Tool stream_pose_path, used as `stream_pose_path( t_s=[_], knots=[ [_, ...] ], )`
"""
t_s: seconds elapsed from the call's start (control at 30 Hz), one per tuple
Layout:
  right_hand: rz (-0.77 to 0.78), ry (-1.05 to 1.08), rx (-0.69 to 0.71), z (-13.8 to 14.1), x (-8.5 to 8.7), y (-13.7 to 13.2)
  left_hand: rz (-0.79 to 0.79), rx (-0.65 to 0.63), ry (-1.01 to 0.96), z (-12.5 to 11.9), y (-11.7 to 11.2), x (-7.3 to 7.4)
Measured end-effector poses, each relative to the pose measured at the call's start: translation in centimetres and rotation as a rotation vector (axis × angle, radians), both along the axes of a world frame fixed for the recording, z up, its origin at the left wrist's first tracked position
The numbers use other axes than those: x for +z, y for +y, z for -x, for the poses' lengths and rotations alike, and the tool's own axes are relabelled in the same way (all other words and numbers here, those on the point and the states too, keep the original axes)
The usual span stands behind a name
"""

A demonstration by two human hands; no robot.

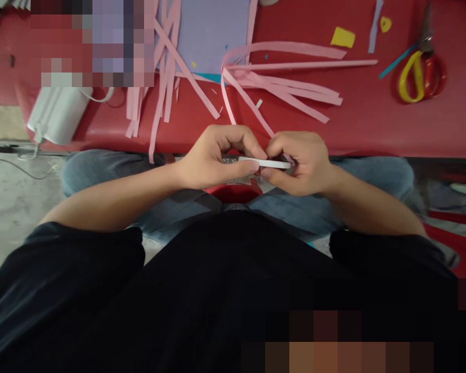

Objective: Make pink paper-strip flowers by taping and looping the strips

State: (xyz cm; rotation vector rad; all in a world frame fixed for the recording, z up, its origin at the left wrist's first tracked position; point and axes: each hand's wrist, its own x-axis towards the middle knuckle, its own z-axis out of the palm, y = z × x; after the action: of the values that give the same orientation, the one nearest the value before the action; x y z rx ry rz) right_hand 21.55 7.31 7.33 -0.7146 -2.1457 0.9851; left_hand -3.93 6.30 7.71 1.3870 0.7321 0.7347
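My left hand [213, 158] and my right hand [301, 163] meet over my lap, just in front of the red table's edge [373, 140]. Both pinch a thin white stick-like tool [267, 163] lying level between the fingertips. A pink paper strip [248, 103] runs from the table down to my right-hand fingers, where its end is hidden. Both hands have their fingers curled closed.
Several pink paper strips [295, 85] lie spread on the red table beside a lilac sheet [213, 31]. Scissors with yellow and red handles [421, 75] rest at the far right, near yellow scraps [342, 37]. A white object [56, 114] with a cord hangs at the left edge.
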Motion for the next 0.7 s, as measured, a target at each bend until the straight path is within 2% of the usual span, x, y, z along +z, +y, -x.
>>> stream_pose_path(
  t_s=[0.17,0.27,0.4,0.47,0.53,0.7],
  knots=[
    [0.068,0.087,0.118,0.0,0.4,0.2,-0.048,0.023,0.011,-0.1,-0.1,0.0],
    [0.184,0.12,0.176,-0.1,0.7,0.2,-0.091,0.054,0.057,-0.3,-0.1,0.0],
    [0.22,0.069,0.145,-0.2,0.9,0.0,-0.268,0.201,0.113,-0.5,-0.1,-0.4],
    [0.168,-0.011,0.071,-0.1,0.6,-0.1,-0.37,0.307,0.166,-0.4,-0.2,-0.7],
    [0.061,-0.081,-0.018,0.1,0.2,-0.3,-0.424,0.356,0.226,-0.2,-0.2,-0.9],
    [-0.262,-0.223,-0.166,0.4,-1.1,-0.7,-0.47,0.308,0.288,0.1,-0.3,-1.1]
  ],
)
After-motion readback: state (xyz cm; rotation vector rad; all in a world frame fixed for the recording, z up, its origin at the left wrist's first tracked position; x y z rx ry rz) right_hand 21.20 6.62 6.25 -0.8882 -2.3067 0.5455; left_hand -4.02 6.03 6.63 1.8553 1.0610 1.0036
